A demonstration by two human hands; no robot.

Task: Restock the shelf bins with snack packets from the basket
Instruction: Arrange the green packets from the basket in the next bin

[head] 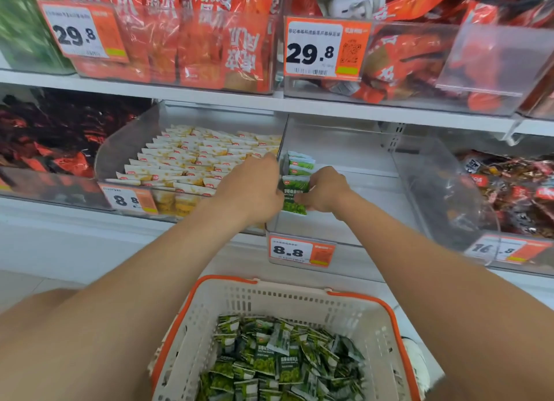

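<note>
Green packets (295, 194) set into the clear bin (344, 149).
My left hand (251, 187) and right hand (325, 190) both grip them; next, let go and refill from the basket (353, 299).

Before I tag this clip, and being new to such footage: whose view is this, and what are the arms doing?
There is no machine here. A person wears one camera on the head, looking forward and down, so you see their own arms. The left hand and right hand hold green packets upright at the left end of a clear bin on a shop shelf. Below stands a basket with loose packets of the same kind. The neighbouring bin holds yellow packets.
</note>
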